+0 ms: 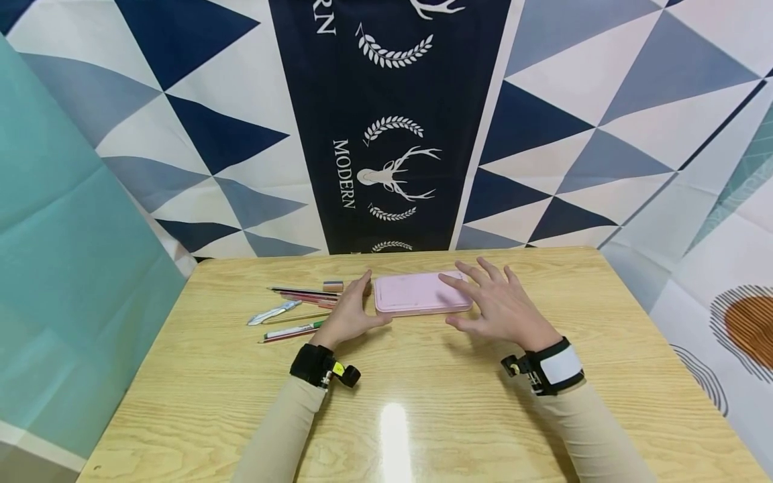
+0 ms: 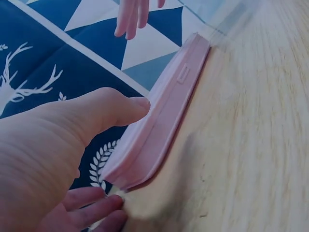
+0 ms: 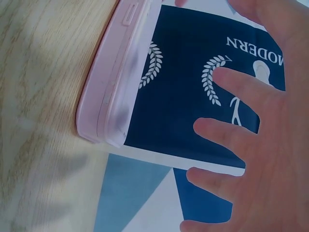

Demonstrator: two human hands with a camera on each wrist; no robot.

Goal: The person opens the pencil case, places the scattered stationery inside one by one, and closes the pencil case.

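A pink pencil case point(image 1: 417, 293) lies closed near the back of the wooden table, its latch side facing me. At its left end is my left hand point(image 1: 352, 315), thumb and fingers spread apart; whether it touches the case cannot be told. Over the right end hovers my right hand point(image 1: 501, 305), fingers spread wide. In the right wrist view, a gap shows between that hand point(image 3: 270, 130) and the case point(image 3: 108, 92). The left wrist view has my left thumb point(image 2: 120, 108) in front of the case's side point(image 2: 166, 116). Neither hand holds anything.
Left of the case lie several pencils point(image 1: 296, 293), a green-and-white marker point(image 1: 292, 331) and a white-and-blue slim item point(image 1: 273, 313). A small block point(image 1: 333, 286), perhaps an eraser, sits behind them. A patterned cloth point(image 1: 386, 134) hangs along the table's back edge.
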